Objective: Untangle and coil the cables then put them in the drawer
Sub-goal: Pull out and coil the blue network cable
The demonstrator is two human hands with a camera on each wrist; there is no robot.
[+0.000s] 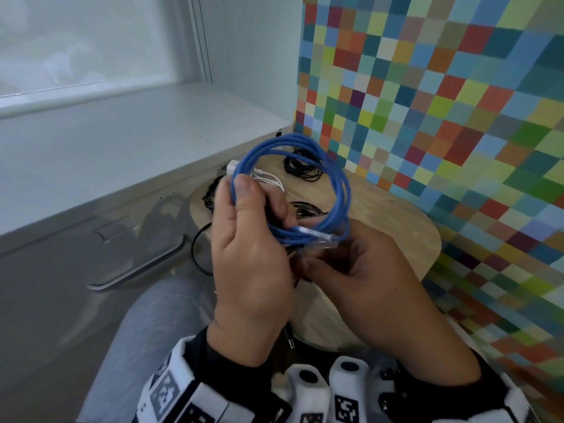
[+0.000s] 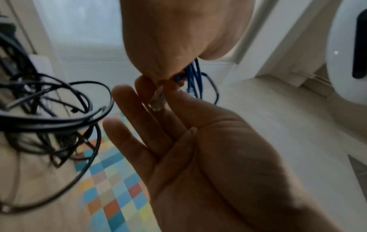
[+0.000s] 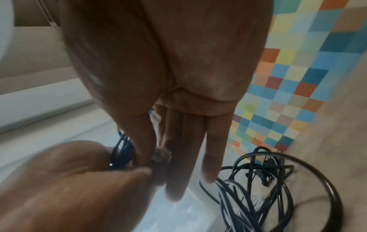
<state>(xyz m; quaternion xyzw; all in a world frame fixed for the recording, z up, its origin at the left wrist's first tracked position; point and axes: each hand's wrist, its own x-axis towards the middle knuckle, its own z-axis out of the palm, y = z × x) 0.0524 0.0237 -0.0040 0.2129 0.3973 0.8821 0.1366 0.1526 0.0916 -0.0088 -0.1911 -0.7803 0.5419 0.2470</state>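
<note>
A blue cable [image 1: 340,184] is wound into a coil and held upright over a round wooden table [image 1: 396,239]. My left hand [image 1: 256,196] grips the coil's left side, thumb on top of the strands. My right hand [image 1: 314,254] sits under the coil's lower edge and pinches its clear plug [image 1: 320,236] between thumb and finger. The left wrist view shows that plug [image 2: 158,100] in the right hand [image 2: 158,87], with blue strands [image 2: 195,78] running out of the left hand [image 2: 174,39]. The right wrist view has the plug [image 3: 160,155] at my right fingertips [image 3: 174,188].
Tangled black cables [image 1: 302,166] and a white cable [image 1: 265,178] lie on the table; one black loop [image 1: 195,248] hangs off its left edge. A grey drawer front with a bar handle [image 1: 137,270] is at the left, shut. A coloured checker wall [image 1: 457,117] stands right.
</note>
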